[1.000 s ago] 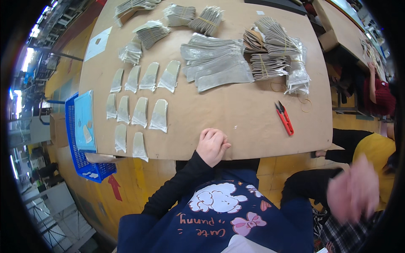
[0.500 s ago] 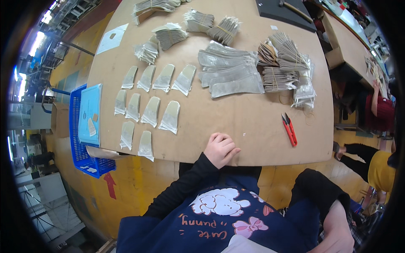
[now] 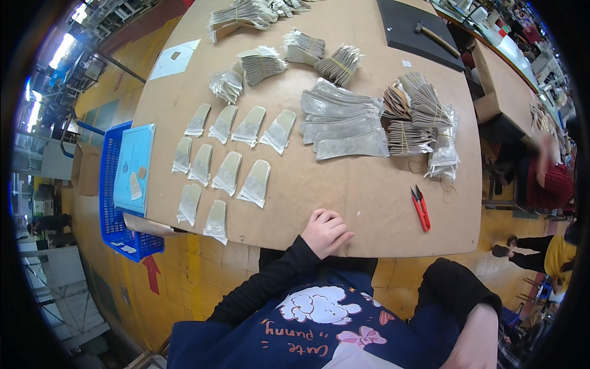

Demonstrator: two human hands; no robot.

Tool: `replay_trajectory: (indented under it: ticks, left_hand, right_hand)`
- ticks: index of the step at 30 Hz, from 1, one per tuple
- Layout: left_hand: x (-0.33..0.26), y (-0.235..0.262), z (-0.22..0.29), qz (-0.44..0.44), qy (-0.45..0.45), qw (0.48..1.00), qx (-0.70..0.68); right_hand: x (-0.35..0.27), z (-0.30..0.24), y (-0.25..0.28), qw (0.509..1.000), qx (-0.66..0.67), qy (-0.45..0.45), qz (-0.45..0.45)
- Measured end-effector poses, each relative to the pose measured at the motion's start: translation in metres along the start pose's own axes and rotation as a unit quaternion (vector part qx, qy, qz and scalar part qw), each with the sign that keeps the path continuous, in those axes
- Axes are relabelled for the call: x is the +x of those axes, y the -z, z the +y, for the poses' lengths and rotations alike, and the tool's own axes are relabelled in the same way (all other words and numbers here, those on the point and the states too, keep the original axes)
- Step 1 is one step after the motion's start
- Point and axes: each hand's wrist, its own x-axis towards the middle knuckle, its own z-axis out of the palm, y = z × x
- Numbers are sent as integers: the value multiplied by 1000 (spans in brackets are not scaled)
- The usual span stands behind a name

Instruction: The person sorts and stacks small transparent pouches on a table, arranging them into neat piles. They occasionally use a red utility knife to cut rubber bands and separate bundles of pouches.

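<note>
- Clock directions run from the person's left grip, with 12 straight up the picture; it rests at the near edge of the table, fingers bent and lying side by side, and whether anything is under the palm I cannot tell.
- The right forearm comes in at 4 o'clock; the right grip lies out of sight, so its state I cannot tell.
- The table is covered in plain brown, its near corners rounded.
- Ten small wedge-shaped pieces, greenish above and whitish below, lie apart in three rows at 10 o'clock.
- Red snips lie between 2 and 3, blades pointing away.
- Long grey strips overlap at 12; banded bundles crowd beside them at 1, and other bundles sit at 11.
- A white sheet lies flat between 10 and 11.
- A black board bears a hammer at 1.
- Between 9 and 10, a blue basket stands against the table's side, a light-blue panel leaning over it.
- Below, the yellow floor shows a red arrow between 8 and 9.
- Another table stands at 2; a person in dark red sits there.
- Just past 3 is a person in yellow.
</note>
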Motion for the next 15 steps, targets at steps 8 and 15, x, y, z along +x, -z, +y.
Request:
replay_trajectory:
  ticks: [8, 15]
  left_hand:
    - [1, 2, 1, 15, -5, 1000, 2]
    - [1, 0, 0, 3, 0, 1000, 6]
  right_hand:
    - [4, 11, 4, 1000, -3, -20, 2]
    - [-38, 32, 4, 963, -89, -178, 182]
